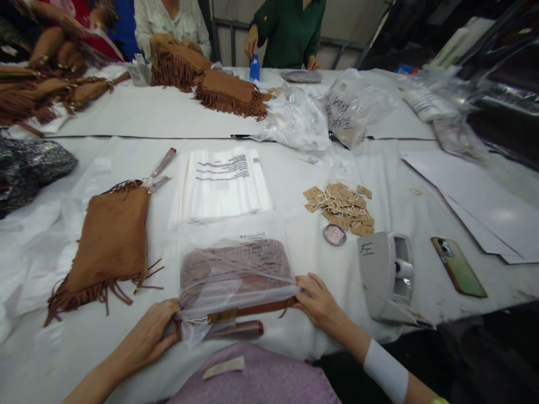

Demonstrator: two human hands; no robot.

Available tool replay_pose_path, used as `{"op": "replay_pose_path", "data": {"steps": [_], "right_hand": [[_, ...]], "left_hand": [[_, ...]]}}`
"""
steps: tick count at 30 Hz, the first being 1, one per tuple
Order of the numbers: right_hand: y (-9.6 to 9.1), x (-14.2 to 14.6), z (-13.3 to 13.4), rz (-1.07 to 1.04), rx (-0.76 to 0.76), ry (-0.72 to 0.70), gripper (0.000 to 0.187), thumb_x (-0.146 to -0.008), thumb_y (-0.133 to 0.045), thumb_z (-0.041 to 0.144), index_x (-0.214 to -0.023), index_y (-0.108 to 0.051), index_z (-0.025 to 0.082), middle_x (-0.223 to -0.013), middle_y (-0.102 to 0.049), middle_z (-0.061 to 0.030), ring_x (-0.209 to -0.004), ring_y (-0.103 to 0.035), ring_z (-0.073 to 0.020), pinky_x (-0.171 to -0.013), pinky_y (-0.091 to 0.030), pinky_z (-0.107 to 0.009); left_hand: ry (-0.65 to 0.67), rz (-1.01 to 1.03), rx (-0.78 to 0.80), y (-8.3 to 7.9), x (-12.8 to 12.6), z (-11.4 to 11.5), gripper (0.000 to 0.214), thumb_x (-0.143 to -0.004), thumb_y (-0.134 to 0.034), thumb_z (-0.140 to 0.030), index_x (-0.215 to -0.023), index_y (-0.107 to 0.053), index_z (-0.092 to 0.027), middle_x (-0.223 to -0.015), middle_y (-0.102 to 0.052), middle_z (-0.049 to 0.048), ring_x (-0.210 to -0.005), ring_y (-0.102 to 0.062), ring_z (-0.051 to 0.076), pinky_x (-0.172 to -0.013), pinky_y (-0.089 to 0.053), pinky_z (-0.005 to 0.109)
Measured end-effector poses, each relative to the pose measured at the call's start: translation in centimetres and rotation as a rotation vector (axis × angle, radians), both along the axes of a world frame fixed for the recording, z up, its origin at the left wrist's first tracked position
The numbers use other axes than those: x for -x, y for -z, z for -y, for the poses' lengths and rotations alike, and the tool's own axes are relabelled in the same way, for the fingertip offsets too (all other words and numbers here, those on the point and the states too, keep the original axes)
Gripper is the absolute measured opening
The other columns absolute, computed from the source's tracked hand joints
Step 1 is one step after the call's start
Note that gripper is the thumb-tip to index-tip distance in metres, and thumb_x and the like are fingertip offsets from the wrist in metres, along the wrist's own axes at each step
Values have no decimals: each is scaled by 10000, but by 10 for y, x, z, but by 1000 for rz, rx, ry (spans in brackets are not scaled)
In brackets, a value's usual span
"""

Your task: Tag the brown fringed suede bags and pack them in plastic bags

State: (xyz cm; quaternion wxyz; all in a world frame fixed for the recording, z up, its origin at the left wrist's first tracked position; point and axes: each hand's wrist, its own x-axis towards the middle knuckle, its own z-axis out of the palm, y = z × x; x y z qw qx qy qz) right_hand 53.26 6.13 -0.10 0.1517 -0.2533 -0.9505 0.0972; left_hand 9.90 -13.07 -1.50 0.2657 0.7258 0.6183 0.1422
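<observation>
The person is leaning both forearms in over the near edge of the counter (295,168), one from each side, with the hands meeting on a clear plastic bag (236,275) that is lying flat just in front of the body. A brown packed purse (236,264) is sitting inside the bag, and its lower edge and strap are showing through the film along the near side.

The left hand (151,331) is coming in from the lower left with the wrist slightly bent. Its fingers (166,314) are curling together around the bag's near left corner and gripping the bunched plastic there.

The right hand (320,303) is reaching in from the lower right, palm down, with a white cuff (385,373) showing on the forearm. Its fingers (305,289) are lying close together with their tips on the bag's right edge. Whether the thumb is pinching the film from below cannot be told.

A loose purse (112,241) with fringe is lying just left of the bag, apart from it. A stack of flat bags (223,185) is lying beyond it. To the right, a pile of paper tags (341,207), a tape dispenser (385,278) and a phone (458,266) are lying on the counter. Other people are working at the far side.
</observation>
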Motion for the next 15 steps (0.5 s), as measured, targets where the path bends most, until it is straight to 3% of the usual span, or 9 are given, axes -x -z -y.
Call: {"op": "replay_pose_path", "data": {"steps": [4, 9, 12, 15], "right_hand": [[1, 4, 6, -120, -123, 8, 207, -913, -461, 94, -969, -631, 196, -975, -636, -73, -1054, -562, -183, -973, -428, -415], [3, 15, 18, -124, -89, 137, 133, -907, -510, 130, -966, -621, 173, -887, -613, -74, -905, -562, -189, -890, -470, -416], [6, 17, 19, -115, -65, 167, 143, -910, -507, 156, -1011, -608, 160, -905, -601, -93, -920, -550, -210, -873, -476, -427], [0, 11, 11, -71, -81, 92, 269, -927, -425, 123, -1153, -566, 156, -1005, -598, -115, -1002, -533, -220, -912, -465, -439]], "left_hand": [[10, -21, 6, 2, -1, 2, 246, -870, -540, -241, -1114, -522, -216, -1102, -602, 65, -977, -577, 205, -895, -469, 356], [-10, -34, -53, 2, -5, 1, 227, -875, -528, -249, -1098, -542, -208, -1087, -617, 71, -978, -581, 211, -885, -461, 350], [-10, -31, -33, 0, -7, 0, 207, -886, -515, -265, -1081, -557, -211, -1060, -625, 68, -955, -587, 210, -874, -458, 355], [-20, -8, 4, -3, -8, -1, 200, -892, -516, -311, -1055, -562, -206, -1041, -623, 73, -938, -586, 216, -874, -454, 368]]}}
